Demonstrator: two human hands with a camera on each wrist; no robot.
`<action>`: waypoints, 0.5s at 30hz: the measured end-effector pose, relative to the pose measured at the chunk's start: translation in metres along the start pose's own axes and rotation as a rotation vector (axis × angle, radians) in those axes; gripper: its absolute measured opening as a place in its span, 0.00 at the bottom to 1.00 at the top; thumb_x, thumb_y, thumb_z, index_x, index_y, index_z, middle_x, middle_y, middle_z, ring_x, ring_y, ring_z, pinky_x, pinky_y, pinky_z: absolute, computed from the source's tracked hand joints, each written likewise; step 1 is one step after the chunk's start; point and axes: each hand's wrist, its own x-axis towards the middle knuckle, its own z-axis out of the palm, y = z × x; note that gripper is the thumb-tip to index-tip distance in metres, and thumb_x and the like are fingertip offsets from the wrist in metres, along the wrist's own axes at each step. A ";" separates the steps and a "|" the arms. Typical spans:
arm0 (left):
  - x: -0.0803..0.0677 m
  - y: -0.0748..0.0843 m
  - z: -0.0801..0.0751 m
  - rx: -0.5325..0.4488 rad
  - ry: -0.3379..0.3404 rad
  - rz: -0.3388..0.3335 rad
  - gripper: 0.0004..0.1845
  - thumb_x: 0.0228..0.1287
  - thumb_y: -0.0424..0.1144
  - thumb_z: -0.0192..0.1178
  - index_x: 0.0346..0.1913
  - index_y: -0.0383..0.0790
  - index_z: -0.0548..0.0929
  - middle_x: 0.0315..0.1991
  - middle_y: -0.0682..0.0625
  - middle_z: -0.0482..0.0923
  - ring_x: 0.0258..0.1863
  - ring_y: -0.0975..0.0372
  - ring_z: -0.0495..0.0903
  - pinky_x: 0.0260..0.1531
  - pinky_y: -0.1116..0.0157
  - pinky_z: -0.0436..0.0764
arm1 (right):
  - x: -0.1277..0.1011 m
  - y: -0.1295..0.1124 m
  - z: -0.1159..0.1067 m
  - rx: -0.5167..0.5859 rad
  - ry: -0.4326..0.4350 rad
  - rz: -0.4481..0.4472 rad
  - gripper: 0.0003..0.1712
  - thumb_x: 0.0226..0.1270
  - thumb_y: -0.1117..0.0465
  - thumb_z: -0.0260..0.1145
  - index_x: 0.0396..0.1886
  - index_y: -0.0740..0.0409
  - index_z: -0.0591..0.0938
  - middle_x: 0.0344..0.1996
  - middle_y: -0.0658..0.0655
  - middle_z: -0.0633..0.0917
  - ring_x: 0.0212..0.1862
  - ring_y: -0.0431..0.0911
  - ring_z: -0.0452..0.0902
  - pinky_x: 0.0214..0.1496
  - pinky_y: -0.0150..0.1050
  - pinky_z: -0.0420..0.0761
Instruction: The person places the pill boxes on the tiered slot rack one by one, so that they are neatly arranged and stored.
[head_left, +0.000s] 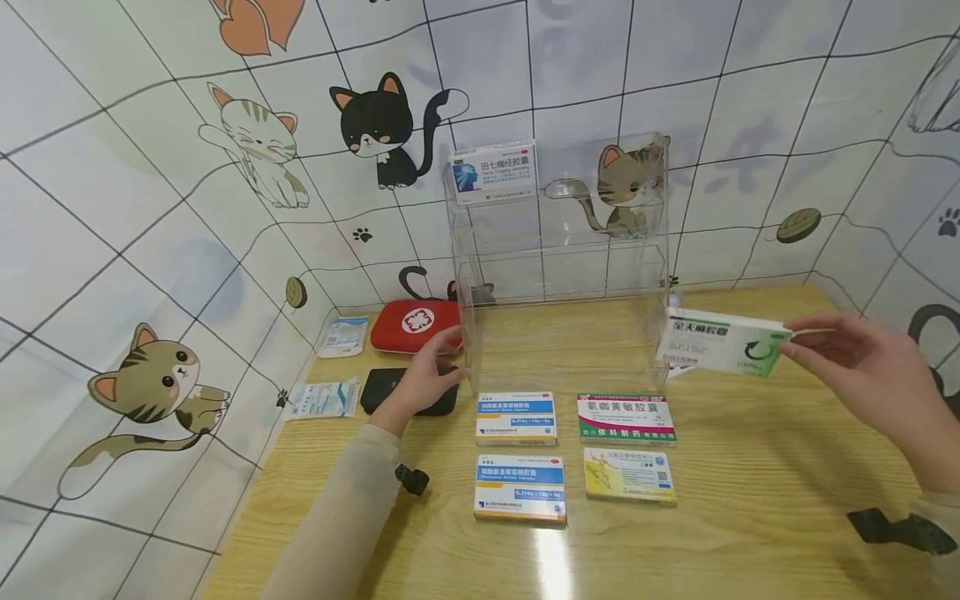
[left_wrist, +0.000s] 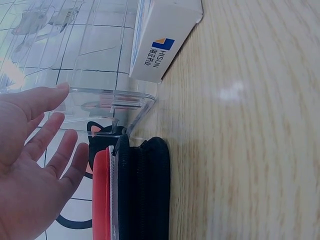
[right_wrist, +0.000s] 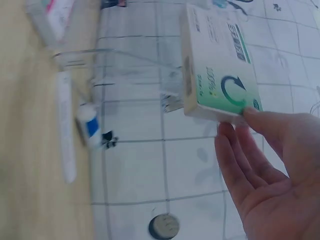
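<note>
My right hand [head_left: 862,367] pinches one end of a white and green medicine box [head_left: 723,343] between thumb and fingers, holding it above the table beside the clear rack [head_left: 562,298]. In the right wrist view the box [right_wrist: 220,65] is tilted, its printed face showing. My left hand [head_left: 423,379] is at the rack's lower left side, fingers spread and loosely bent; in the left wrist view the thumb [left_wrist: 50,97] overlaps the rack's edge. A white and blue medicine box [head_left: 491,173] stands on the rack's top shelf, at the left.
Before the rack lie two blue and white boxes [head_left: 517,418], a pink and green box [head_left: 627,419] and a yellow and white box [head_left: 628,476]. A red case [head_left: 386,325], a black case [head_left: 378,392] and two packets [head_left: 326,400] lie left. A small white bottle [right_wrist: 90,125] stands behind right.
</note>
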 end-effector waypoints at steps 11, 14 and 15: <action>0.001 0.001 -0.001 0.011 0.010 0.005 0.41 0.65 0.33 0.71 0.77 0.56 0.65 0.63 0.42 0.76 0.60 0.43 0.79 0.63 0.47 0.80 | 0.092 -0.073 -0.012 0.242 0.183 -0.081 0.18 0.72 0.55 0.70 0.59 0.49 0.83 0.42 0.28 0.81 0.41 0.21 0.79 0.42 0.12 0.73; 0.001 0.003 -0.001 0.014 0.000 -0.005 0.41 0.66 0.33 0.71 0.77 0.56 0.64 0.63 0.44 0.76 0.60 0.44 0.79 0.64 0.48 0.80 | 0.116 -0.092 -0.012 0.290 0.205 -0.094 0.18 0.72 0.55 0.70 0.59 0.48 0.83 0.45 0.33 0.83 0.43 0.25 0.80 0.43 0.14 0.74; 0.001 0.003 -0.001 0.017 -0.001 -0.005 0.41 0.66 0.34 0.71 0.77 0.56 0.64 0.63 0.44 0.76 0.60 0.44 0.79 0.64 0.48 0.80 | 0.124 -0.097 -0.013 0.303 0.213 -0.101 0.18 0.72 0.55 0.69 0.59 0.48 0.83 0.46 0.34 0.83 0.43 0.25 0.80 0.44 0.15 0.75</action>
